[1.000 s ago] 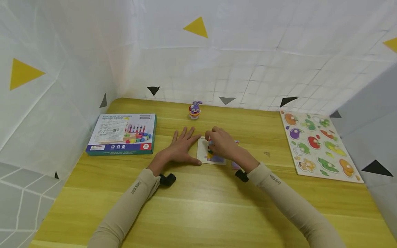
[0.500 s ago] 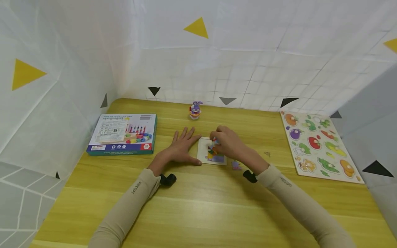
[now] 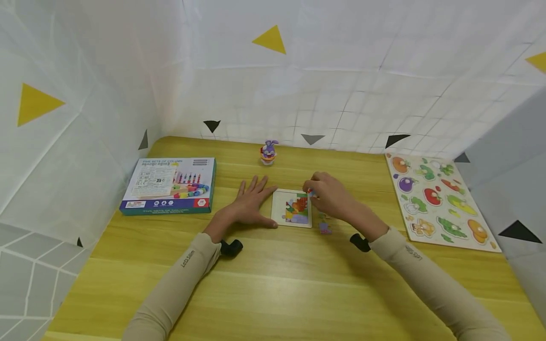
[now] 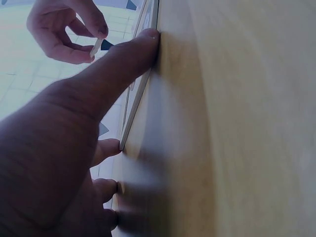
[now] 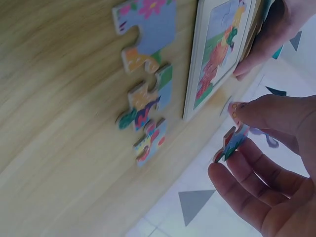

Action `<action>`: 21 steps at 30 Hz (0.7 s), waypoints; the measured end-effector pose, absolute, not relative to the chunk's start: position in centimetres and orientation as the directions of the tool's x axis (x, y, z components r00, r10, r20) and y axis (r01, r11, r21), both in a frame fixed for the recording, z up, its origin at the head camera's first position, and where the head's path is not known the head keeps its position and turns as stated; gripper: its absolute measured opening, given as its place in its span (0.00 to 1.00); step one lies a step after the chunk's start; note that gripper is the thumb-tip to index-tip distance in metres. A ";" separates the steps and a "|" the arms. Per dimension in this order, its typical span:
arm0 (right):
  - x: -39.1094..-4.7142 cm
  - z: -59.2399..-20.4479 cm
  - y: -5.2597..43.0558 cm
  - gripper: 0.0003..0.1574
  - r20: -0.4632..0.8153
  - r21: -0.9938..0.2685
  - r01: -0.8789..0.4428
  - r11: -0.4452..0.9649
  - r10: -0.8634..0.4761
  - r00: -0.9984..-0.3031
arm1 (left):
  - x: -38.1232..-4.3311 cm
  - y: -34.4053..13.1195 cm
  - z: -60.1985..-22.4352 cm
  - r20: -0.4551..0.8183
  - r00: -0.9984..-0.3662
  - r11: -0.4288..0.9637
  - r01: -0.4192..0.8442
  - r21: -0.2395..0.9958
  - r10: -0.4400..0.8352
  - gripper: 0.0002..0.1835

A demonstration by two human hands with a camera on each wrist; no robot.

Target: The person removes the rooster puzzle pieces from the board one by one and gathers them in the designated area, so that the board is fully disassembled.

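In the head view my left hand lies on the table with fingers spread. Its thumb and a finger touch the left edge of a small jigsaw puzzle tray, partly filled with joined pieces. My right hand is raised by the tray's upper right corner. Between thumb and fingers it pinches a colourful jigsaw piece, tilted and clear of the tray. Beside the tray's right edge, 3 loose jigsaw pieces lie in a row in the right wrist view: a large blue one, a middle one and a smaller one.
A purple rabbit figure stands behind the tray. At the left lies a beaded-boxes toy box. A vegetable peg board lies at the right. Patterned white sheeting rises along the table's back edge.
My right hand has moved right, off the middle of the tray, carrying the jigsaw piece and uncovering the joined pieces. My left hand has stayed in place.
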State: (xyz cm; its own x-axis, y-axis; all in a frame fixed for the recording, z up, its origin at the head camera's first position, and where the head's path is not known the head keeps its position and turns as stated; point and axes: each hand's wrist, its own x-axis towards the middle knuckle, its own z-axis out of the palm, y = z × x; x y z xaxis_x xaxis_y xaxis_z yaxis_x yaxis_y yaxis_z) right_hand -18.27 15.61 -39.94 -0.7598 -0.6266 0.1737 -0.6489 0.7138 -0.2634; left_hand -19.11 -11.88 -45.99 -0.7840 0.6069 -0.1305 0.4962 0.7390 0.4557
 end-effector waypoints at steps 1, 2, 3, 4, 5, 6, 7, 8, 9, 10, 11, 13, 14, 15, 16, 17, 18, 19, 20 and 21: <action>-18.2 -39.9 15.8 0.15 0.171 -0.269 -0.645 0.715 -0.624 -0.762 | -19.1 -11.9 -46.0 -0.131 -0.784 0.740 0.496 0.455 0.606 0.61; -18.2 -39.9 16.0 0.15 0.173 -0.271 -0.644 0.715 -0.622 -0.763 | -19.1 -11.9 -46.0 -0.131 -0.784 0.740 0.497 0.454 0.607 0.61; -18.3 -39.9 16.3 0.15 0.174 -0.274 -0.643 0.715 -0.621 -0.764 | -19.1 -11.9 -46.0 -0.130 -0.784 0.740 0.497 0.453 0.607 0.61; -18.3 -39.9 16.5 0.15 0.178 -0.275 -0.642 0.715 -0.619 -0.765 | -19.1 -11.9 -46.0 -0.128 -0.784 0.739 0.499 0.453 0.607 0.61; -18.3 -39.9 16.8 0.14 0.183 -0.274 -0.644 0.714 -0.619 -0.764 | -19.1 -11.9 -45.9 -0.127 -0.783 0.738 0.500 0.454 0.609 0.61; -18.3 -39.9 17.0 0.14 0.187 -0.273 -0.645 0.713 -0.619 -0.763 | -19.1 -11.8 -45.9 -0.125 -0.783 0.736 0.501 0.456 0.610 0.61; -18.3 -39.9 17.3 0.14 0.189 -0.270 -0.645 0.715 -0.617 -0.764 | -19.0 -11.8 -45.8 -0.124 -0.782 0.735 0.502 0.456 0.610 0.61; -18.4 -39.9 17.5 0.14 0.189 -0.267 -0.643 0.717 -0.616 -0.765 | -19.0 -11.8 -45.8 -0.125 -0.782 0.735 0.502 0.457 0.611 0.61; -18.3 -39.9 17.8 0.14 0.187 -0.265 -0.642 0.720 -0.615 -0.766 | -19.0 -11.8 -45.8 -0.124 -0.781 0.734 0.503 0.456 0.612 0.61; -18.3 -39.9 18.0 0.15 0.183 -0.265 -0.639 0.723 -0.613 -0.769 | -19.0 -11.8 -45.8 -0.125 -0.782 0.736 0.503 0.454 0.611 0.61; -18.3 -39.9 18.2 0.15 0.179 -0.262 -0.637 0.725 -0.612 -0.770 | -19.0 -11.8 -45.8 -0.126 -0.782 0.737 0.502 0.452 0.611 0.61; -18.3 -39.9 18.5 0.16 0.170 -0.264 -0.631 0.730 -0.608 -0.775 | -19.0 -11.8 -45.8 -0.129 -0.782 0.739 0.502 0.449 0.609 0.61; -18.3 -39.9 18.7 0.16 0.167 -0.262 -0.629 0.732 -0.607 -0.777 | -19.0 -11.8 -45.8 -0.131 -0.782 0.740 0.501 0.449 0.609 0.61; -18.3 -39.9 18.9 0.16 0.165 -0.261 -0.627 0.734 -0.606 -0.778 | -19.0 -11.8 -45.8 -0.131 -0.782 0.741 0.502 0.447 0.609 0.61; -18.3 -39.9 19.0 0.15 0.162 -0.260 -0.623 0.737 -0.603 -0.781 | -19.0 -11.8 -45.8 -0.132 -0.782 0.740 0.501 0.449 0.609 0.61; -18.4 -39.9 19.2 0.15 0.161 -0.256 -0.621 0.741 -0.601 -0.783 | -19.0 -11.7 -45.8 -0.130 -0.782 0.739 0.501 0.451 0.609 0.61; -18.4 -39.9 19.3 0.14 0.159 -0.253 -0.618 0.744 -0.598 -0.785 | -19.0 -11.8 -45.8 -0.129 -0.783 0.739 0.500 0.453 0.609 0.61; -18.4 -39.9 19.5 0.14 0.157 -0.249 -0.616 0.747 -0.596 -0.787 | -19.0 -11.8 -45.9 -0.129 -0.784 0.740 0.499 0.452 0.608 0.61; -18.4 -40.0 19.7 0.13 0.154 -0.246 -0.614 0.751 -0.595 -0.789 | -19.0 -11.8 -45.9 -0.128 -0.784 0.740 0.499 0.451 0.607 0.61; -18.4 -40.0 19.9 0.13 0.152 -0.244 -0.612 0.752 -0.593 -0.790 | -19.0 -11.8 -46.0 -0.128 -0.785 0.741 0.499 0.450 0.606 0.61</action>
